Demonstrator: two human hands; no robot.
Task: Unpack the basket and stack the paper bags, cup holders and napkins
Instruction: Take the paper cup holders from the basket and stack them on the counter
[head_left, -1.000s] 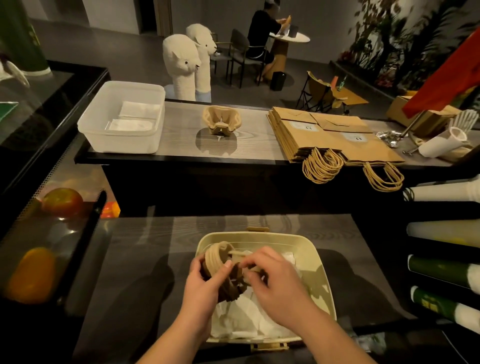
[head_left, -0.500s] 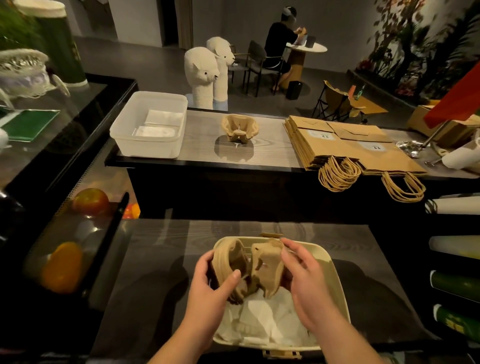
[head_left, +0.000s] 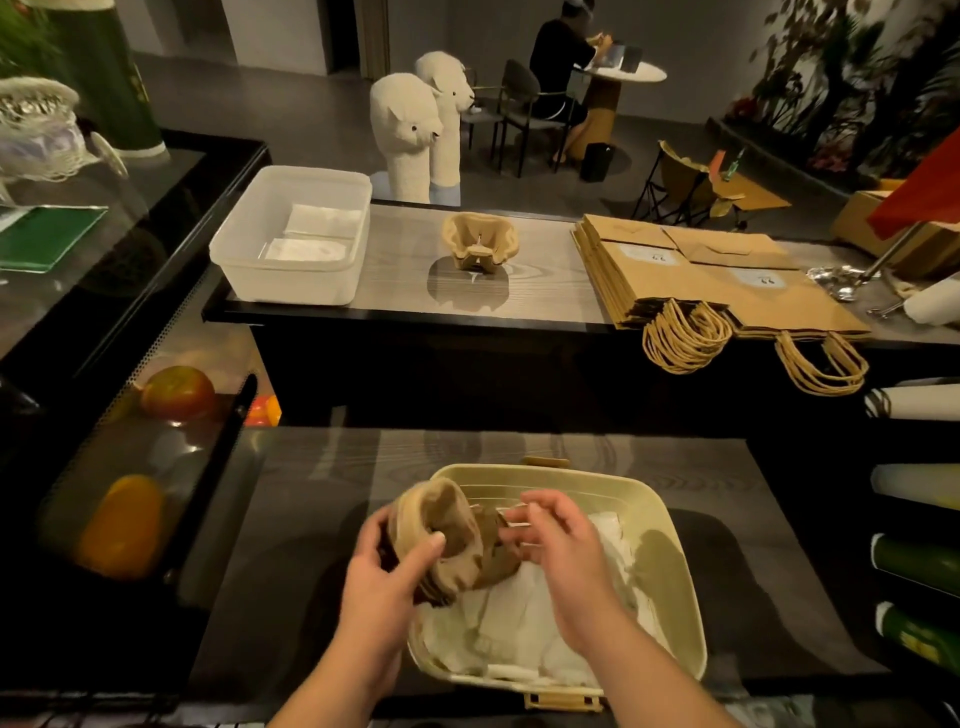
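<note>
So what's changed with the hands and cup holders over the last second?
The left hand still grips the cup holders over the basket. Half a second ago the right hand gripped their right half, spread apart; now they are bunched leftward and it sits loosely at their edge, grip unclear. Napkins, counter holder, bags and tub stayed put.

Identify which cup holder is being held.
The near cup holder, above the cream basket: the left grip clasps it, tilted. The far cup holder sits untouched on the upper counter, beside the clear tub.
</note>
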